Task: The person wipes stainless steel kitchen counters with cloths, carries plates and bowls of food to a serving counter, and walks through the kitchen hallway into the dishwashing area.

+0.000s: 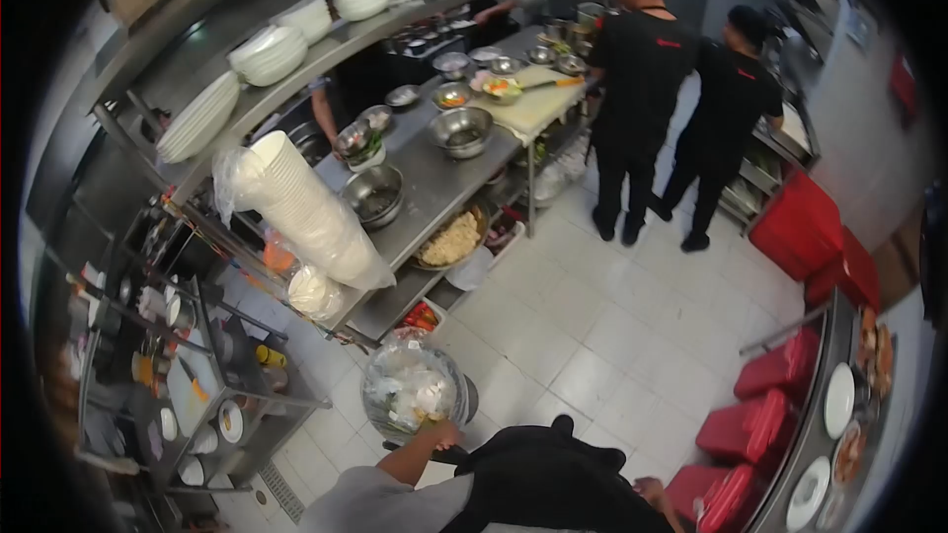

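My left hand (441, 434) is closed in front of my black apron (538, 479), beside the rim of a round waste bin (372, 405). A dark shape lies just under its fingers, and I cannot make out what it is. Clear plastic bags and pale scraps (425, 397) fill the bin. Low on the right, my right hand (650, 491) hangs by the apron's edge with loosely bent, parted fingers and nothing visible in it. Closest to that hand is a red lidded bin (706, 494).
Steel bowls (461, 133) and a cutting board (513, 118) are on the long counter. Wrapped white cups (306, 197) lean at its near end. Two people in black (642, 89) stand beyond the tiled floor (583, 336). Plates (839, 400) line the right counter; a cluttered rack (197, 375) stands left.
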A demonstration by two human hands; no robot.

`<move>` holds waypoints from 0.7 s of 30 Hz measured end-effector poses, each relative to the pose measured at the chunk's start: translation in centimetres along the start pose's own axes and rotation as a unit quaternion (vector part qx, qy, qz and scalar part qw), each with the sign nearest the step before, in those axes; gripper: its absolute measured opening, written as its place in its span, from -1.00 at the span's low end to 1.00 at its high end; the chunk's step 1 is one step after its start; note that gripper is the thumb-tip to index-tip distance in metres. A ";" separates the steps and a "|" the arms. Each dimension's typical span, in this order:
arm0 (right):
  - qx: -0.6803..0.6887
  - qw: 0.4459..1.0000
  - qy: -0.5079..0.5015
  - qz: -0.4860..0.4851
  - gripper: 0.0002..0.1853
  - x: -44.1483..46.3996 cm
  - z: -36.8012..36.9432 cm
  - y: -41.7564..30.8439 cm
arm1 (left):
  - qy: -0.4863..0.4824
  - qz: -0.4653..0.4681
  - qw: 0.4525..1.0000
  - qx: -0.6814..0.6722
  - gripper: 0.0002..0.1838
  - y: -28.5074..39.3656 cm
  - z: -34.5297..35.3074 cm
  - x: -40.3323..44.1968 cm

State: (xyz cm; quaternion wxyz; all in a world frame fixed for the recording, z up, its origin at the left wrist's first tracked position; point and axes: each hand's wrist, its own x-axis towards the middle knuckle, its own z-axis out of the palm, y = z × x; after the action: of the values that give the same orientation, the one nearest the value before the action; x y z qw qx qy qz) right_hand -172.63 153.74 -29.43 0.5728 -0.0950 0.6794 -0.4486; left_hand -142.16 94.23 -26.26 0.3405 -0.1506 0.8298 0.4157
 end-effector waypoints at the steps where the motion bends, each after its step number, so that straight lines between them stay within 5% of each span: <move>1: -0.213 0.967 -0.010 -0.137 -0.60 1.7 -3.7 -6.5 | 0.016 0.053 0.997 -0.051 -0.83 -1.4 1.4 1.2; 2: -0.395 0.886 -0.029 -0.239 -0.60 3.9 -6.9 -11.4 | 0.040 -0.192 0.905 -0.377 -0.75 -0.2 2.2 1.2; 3: -0.275 0.945 -0.048 -0.170 -0.60 7.7 -10.7 -12.8 | 0.028 -0.053 0.972 -0.226 -0.76 2.7 0.4 0.9; 4: 0.002 0.998 0.039 -0.054 -0.66 8.9 -11.8 -17.8 | 0.072 0.091 0.993 0.004 -0.77 5.5 -1.4 0.7; 5: 0.059 0.975 0.211 0.040 -0.75 9.6 -10.4 -24.8 | 0.158 0.201 0.951 0.176 -0.78 9.7 -3.9 -0.2; 10: -0.029 0.974 0.222 -0.017 -0.81 18.3 -10.2 -41.9 | 0.325 0.117 0.938 0.037 -0.79 9.4 -1.5 4.4; 12: -0.051 0.978 0.198 -0.032 -0.82 21.4 -8.6 -44.1 | 0.278 0.037 0.928 -0.245 -0.76 5.2 2.2 7.9; 13: -0.077 0.986 0.136 -0.054 -0.82 23.5 -8.0 -44.2 | 0.281 0.034 0.924 -0.256 -0.76 4.8 2.1 8.0; 15: -0.095 0.994 0.036 -0.032 -0.80 26.4 -7.1 -45.4 | 0.083 -0.248 0.859 -0.441 -0.69 4.3 0.3 9.3; 18: -0.094 0.989 -0.102 0.055 -0.79 27.0 -5.4 -47.3 | 0.065 -0.300 0.889 -0.339 -0.66 7.4 -5.0 7.9; 19: -0.172 0.977 -0.083 0.094 -0.74 26.9 -4.5 -48.5 | 0.030 -0.286 0.906 -0.310 -0.62 7.5 -6.9 8.6; 21: -0.113 0.984 -0.056 0.124 -0.75 28.0 -5.2 -49.0 | 0.041 -0.301 0.876 -0.375 -0.59 6.7 -9.2 10.4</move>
State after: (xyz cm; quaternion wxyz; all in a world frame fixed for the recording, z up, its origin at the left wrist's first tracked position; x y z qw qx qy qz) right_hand -205.14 109.97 -13.87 0.6466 -0.0987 0.6992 -0.2885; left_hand -157.32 91.35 -25.62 0.3331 -0.5264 0.5390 0.5669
